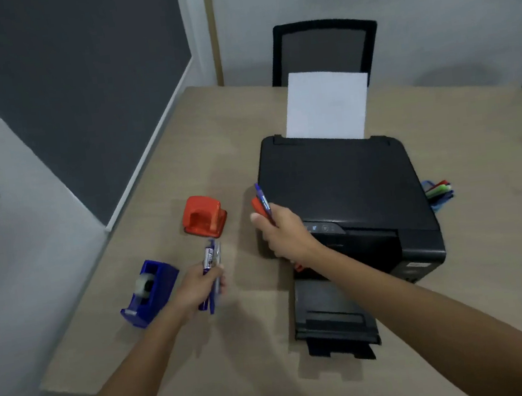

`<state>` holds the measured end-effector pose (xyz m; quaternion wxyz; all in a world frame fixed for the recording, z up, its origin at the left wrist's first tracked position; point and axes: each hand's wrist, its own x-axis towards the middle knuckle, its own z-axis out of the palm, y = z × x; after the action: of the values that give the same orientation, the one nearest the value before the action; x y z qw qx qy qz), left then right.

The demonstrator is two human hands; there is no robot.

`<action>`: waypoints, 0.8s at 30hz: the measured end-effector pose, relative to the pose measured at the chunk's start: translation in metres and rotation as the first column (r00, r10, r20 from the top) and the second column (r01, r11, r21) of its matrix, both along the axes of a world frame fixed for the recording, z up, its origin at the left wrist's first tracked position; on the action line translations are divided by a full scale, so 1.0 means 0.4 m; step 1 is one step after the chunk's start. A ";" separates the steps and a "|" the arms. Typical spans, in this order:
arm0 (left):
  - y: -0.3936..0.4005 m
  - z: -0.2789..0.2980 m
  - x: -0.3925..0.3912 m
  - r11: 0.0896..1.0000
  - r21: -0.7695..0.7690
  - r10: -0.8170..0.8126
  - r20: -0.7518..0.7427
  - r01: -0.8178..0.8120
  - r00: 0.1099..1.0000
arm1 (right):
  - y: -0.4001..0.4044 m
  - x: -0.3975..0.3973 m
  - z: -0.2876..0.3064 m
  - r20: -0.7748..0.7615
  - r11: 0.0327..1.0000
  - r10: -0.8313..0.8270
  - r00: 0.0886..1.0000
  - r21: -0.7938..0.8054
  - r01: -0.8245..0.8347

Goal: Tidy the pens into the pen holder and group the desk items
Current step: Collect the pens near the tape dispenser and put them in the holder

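My left hand (198,286) grips a small bundle of blue pens (211,262) just right of the blue tape dispenser (148,292). Held in front of the printer's left edge, my right hand (281,231) is closed around a blue pen (263,202) and a red marker (257,207); the marker's other red end pokes out below the wrist. A red hole punch (205,217) sits on the desk between both hands. A blue pen holder (439,192) with red and green pens peeks out from behind the printer's right side, mostly hidden.
A black printer (343,188) with white paper (327,105) upright in its feeder fills the desk's middle; its output tray (335,319) sticks out toward me. A black chair (324,49) stands behind the wooden desk (201,146). A wall and dark board run along the left.
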<state>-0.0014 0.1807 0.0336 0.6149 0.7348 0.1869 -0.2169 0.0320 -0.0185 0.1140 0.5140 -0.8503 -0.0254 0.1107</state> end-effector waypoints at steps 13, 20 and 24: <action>-0.696 0.372 0.237 0.863 -0.473 -0.098 0.191 0.179 0.977 | -0.784 0.106 0.209 -0.041 0.752 -0.542 0.839 0.422 0.507; -1.189 0.304 0.293 0.859 -0.511 0.048 0.103 0.012 0.994 | -1.173 0.180 0.063 -0.009 0.723 -0.667 0.745 0.231 0.651; -1.340 0.200 0.319 0.966 -0.250 0.128 0.235 -0.068 0.964 | -1.248 0.254 -0.004 -0.073 0.693 -0.657 0.750 0.333 0.640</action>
<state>0.1264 -0.3553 0.1134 0.7276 0.6664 0.1171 -0.1131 0.1334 -0.5178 0.1124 0.6566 -0.7058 0.2442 -0.1056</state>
